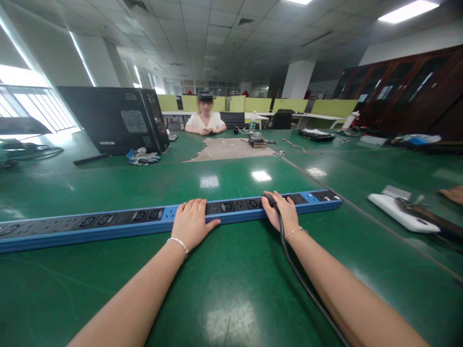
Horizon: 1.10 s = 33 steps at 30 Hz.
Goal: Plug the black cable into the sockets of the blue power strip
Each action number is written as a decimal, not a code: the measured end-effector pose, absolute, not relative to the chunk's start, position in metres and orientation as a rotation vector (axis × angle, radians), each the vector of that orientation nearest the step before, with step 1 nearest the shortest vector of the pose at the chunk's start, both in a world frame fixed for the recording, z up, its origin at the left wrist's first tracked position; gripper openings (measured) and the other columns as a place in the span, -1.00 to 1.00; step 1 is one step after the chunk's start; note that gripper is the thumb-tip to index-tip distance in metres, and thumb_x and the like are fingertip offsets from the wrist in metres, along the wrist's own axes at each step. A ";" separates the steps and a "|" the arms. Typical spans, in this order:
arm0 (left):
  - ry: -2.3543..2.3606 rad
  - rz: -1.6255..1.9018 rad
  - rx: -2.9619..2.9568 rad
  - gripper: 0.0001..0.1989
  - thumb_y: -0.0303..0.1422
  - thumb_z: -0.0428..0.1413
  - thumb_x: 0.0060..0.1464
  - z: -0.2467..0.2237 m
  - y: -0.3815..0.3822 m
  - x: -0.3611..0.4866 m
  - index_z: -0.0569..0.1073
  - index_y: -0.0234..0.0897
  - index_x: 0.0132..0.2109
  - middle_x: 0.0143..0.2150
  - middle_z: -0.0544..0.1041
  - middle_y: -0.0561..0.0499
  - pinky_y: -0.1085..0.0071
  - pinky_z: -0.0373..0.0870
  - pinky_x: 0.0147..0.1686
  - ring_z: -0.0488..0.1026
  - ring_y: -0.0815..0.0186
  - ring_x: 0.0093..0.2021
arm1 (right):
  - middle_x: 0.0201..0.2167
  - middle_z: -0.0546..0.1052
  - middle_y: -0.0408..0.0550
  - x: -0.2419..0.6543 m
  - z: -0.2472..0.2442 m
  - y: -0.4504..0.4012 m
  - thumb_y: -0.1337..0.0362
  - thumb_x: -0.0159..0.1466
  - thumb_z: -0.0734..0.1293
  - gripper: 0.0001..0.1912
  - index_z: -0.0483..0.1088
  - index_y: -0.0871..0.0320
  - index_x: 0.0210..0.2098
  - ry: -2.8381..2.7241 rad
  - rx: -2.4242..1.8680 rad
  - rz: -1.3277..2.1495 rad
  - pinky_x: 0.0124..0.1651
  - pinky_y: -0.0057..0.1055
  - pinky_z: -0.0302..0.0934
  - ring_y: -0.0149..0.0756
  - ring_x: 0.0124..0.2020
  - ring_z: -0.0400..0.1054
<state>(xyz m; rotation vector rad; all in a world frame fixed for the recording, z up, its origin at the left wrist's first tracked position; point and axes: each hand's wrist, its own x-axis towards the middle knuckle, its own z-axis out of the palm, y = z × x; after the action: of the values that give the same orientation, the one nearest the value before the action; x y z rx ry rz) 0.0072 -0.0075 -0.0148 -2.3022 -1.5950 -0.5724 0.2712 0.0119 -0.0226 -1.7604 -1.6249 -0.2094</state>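
Note:
A long blue power strip point(123, 218) with black sockets lies across the green table in front of me. My left hand point(191, 220) rests over its middle, fingers curled across the top to the far edge and thumb along the near side. Farther right, my right hand point(282, 212) grips a black plug point(269, 198) at the sockets. From this plug a black cable point(289, 260) runs down toward the near edge, beside my forearm. The plug's front is hidden, so I cannot tell how deep it sits in a socket.
Across the green table point(231, 270) sits a person point(205, 120). A black computer case point(119, 120) and gloves point(142, 156) stand back left. A bottle point(252, 121) and a dark round part point(256, 138) are at the back. At right lie a white device point(401, 212) and another person's hand point(454, 193).

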 end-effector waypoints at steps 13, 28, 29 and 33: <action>-1.604 -0.610 -2.320 -0.39 -0.01 0.03 -0.01 -0.016 -0.008 0.007 0.28 -0.35 0.07 0.04 0.40 -0.24 0.08 0.13 0.06 0.28 0.02 0.07 | 0.08 0.38 -0.08 0.267 -0.034 0.001 0.07 0.26 0.13 -0.61 0.35 -0.01 0.01 -1.592 -1.716 -0.308 0.17 0.05 -0.13 -0.11 0.20 0.08; -1.598 -0.626 -2.318 -0.38 0.02 0.05 -0.03 -0.018 -0.005 0.005 0.28 -0.32 0.05 0.01 0.42 -0.23 0.12 0.17 0.02 0.31 0.04 0.05 | -0.19 0.54 0.02 0.255 -0.013 -0.004 -0.04 0.22 0.14 -0.47 0.30 0.17 0.04 -1.292 -1.303 0.288 -0.02 -0.26 0.22 -0.22 -0.12 0.40; -1.595 -0.635 -2.318 -0.38 0.02 0.06 -0.04 -0.019 -0.005 0.005 0.28 -0.32 0.05 0.01 0.42 -0.23 0.12 0.17 0.02 0.31 0.04 0.05 | -0.22 0.55 -0.01 0.247 -0.011 -0.006 -0.03 0.21 0.17 -0.45 0.25 0.15 0.09 -1.334 -1.283 0.347 -0.03 -0.25 0.23 -0.22 -0.13 0.41; -1.573 -0.680 -2.324 -0.37 0.01 0.09 -0.07 -0.022 -0.003 0.004 0.29 -0.34 0.05 0.00 0.43 -0.23 0.14 0.19 0.02 0.32 0.04 0.03 | -0.15 0.53 -0.08 0.203 -0.006 -0.009 0.00 0.26 0.12 -0.55 0.27 0.04 0.06 -1.498 -1.223 0.429 0.02 -0.27 0.20 -0.25 -0.09 0.39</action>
<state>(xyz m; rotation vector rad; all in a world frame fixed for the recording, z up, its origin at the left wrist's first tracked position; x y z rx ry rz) 0.0036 -0.0029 -0.0216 -2.3243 -1.5734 -0.6800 0.2025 -0.0091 -0.0063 -1.2232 -1.4982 0.4291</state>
